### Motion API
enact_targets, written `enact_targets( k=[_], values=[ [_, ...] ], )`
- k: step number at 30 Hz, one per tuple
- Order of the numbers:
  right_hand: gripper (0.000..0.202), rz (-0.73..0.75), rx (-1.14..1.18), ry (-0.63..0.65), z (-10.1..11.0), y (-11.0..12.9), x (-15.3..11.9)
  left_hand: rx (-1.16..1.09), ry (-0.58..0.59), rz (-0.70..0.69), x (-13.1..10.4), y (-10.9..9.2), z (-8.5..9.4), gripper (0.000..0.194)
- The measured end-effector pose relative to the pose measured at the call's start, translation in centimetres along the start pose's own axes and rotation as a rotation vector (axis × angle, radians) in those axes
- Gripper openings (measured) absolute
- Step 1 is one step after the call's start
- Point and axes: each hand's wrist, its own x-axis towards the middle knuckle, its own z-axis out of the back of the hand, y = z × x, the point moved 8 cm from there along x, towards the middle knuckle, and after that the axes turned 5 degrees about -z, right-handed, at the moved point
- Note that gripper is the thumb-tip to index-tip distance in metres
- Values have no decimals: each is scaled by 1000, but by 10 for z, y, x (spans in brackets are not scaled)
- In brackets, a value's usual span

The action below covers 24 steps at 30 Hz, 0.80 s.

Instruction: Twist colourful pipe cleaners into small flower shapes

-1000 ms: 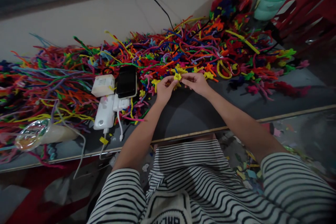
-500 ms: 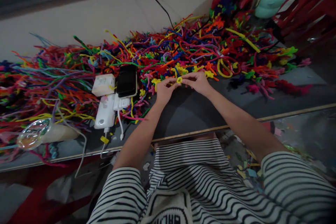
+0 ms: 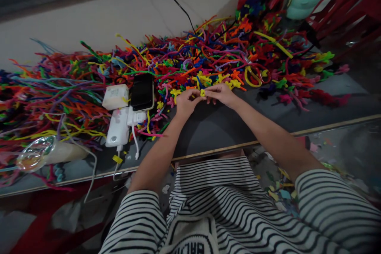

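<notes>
Between my two hands is a small yellow pipe cleaner [image 3: 203,93], bent into a compact looped shape. My left hand [image 3: 187,102] pinches it from the left with thumb and forefinger. From the right, the thumb and forefinger of my right hand [image 3: 220,94] close on the same piece. Both hands are just above the dark tabletop [image 3: 214,127], at the front edge of a heap of coloured pipe cleaners [image 3: 178,55]. Yellow pipe-cleaner flowers [image 3: 176,93] lie close beyond my fingers.
Scissors [image 3: 253,77] with yellow and red handles lie right of my hands. To the left are a black phone [image 3: 142,92], a white power bank [image 3: 118,127], a white box [image 3: 115,96] and a tipped plastic cup [image 3: 64,151]. A cable [image 3: 175,0] hangs along the wall.
The yellow pipe cleaner's open ring now looks smaller and more folded between my fingertips. My right fingers have shifted slightly around it; the camera view has moved a little.
</notes>
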Motion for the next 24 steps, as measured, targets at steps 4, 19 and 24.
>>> enact_targets(
  k=[4,19,24],
  values=[
    [46,47,-18,-12,-3,7,-1,27,-20,-14,1,-3,-1,37],
    [20,285,-558,-383,7,30,-17,71,-42,9,2,-17,-2,20],
    [18,260,-608,-402,5,34,-20,-22,-59,156,1,-5,-3,23]
  ],
)
